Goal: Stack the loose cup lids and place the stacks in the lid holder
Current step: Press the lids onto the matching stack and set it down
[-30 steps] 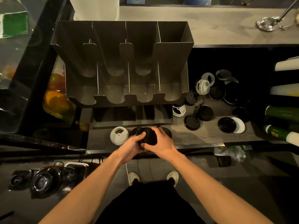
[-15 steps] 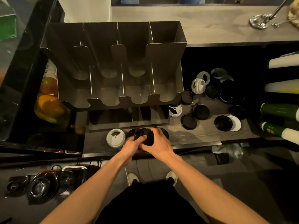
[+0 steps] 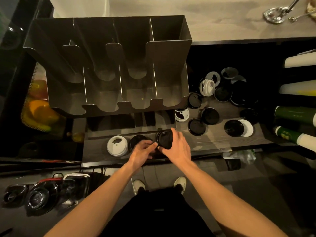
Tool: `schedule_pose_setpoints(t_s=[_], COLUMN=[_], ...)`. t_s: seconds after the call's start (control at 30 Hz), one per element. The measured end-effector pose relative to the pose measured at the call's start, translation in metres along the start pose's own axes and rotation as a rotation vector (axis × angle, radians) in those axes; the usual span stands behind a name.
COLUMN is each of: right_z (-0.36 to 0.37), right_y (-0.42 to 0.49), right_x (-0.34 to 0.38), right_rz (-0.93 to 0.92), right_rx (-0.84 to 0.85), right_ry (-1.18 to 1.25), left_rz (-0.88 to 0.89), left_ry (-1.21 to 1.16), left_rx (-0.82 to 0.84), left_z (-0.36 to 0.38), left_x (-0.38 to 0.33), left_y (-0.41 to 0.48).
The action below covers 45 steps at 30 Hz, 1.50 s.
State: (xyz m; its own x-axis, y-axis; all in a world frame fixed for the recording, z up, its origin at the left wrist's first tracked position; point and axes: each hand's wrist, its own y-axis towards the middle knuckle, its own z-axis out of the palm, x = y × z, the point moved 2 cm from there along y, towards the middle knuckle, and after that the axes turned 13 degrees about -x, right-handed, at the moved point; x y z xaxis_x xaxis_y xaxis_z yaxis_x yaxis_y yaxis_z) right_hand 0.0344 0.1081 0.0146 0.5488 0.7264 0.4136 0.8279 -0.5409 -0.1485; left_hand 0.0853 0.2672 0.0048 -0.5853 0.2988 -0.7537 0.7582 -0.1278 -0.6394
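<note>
Both forearms reach forward from the body, bare, and meet over the near edge of the worktop [image 3: 213, 138]. The right hand [image 3: 177, 147] comes in from the right with its wrist bent slightly inward. Its fingers curve over the far side of a stack of black lids [image 3: 165, 138] and its thumb lies on the near side, so the grip is clenched around the stack. The stack sits tilted in that hand, its rim facing left, just above the worktop.

The left hand [image 3: 142, 150] has its fingers curled, and the fingertips pinch the lower left rim of the same stack. How many lids are in the stack I cannot tell.

Just left of the hands a single black lid [image 3: 137, 141] lies flat, partly covered by the left hand's fingers, and a white lid [image 3: 117, 145] lies beside it. The lid holder [image 3: 168, 65] stands behind them, a dark metal box with four slots, none holding lids. More loose lids [image 3: 210, 115], black and white, lie scattered to its right.
</note>
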Motion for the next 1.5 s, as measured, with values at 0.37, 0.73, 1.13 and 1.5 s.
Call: schedule_pose_setpoints(t_s=[0.37,0.73,1.13,1.5], right_z=[0.027,0.042,0.016,-0.064], right_y=[0.014,0.003,0.006,0.094], right_x=[-0.004,0.009,-0.022,-0.124], right_rz=[-0.102,-0.017,0.165,0.243], right_rx=[0.130,0.121,-0.096,-0.163], right_ry=[-0.207,-0.211,0.034,0.111], left_rz=[-0.020,-0.052,-0.002,0.230], left_ry=[0.092,0.085,0.072,0.300], left_rx=[-0.004,-0.008,0.061,0.107], left_z=[-0.003,-0.006,0.025,0.153], left_x=[0.006,-0.001,-0.023,-0.062], left_y=[0.014,0.021,0.020,0.042])
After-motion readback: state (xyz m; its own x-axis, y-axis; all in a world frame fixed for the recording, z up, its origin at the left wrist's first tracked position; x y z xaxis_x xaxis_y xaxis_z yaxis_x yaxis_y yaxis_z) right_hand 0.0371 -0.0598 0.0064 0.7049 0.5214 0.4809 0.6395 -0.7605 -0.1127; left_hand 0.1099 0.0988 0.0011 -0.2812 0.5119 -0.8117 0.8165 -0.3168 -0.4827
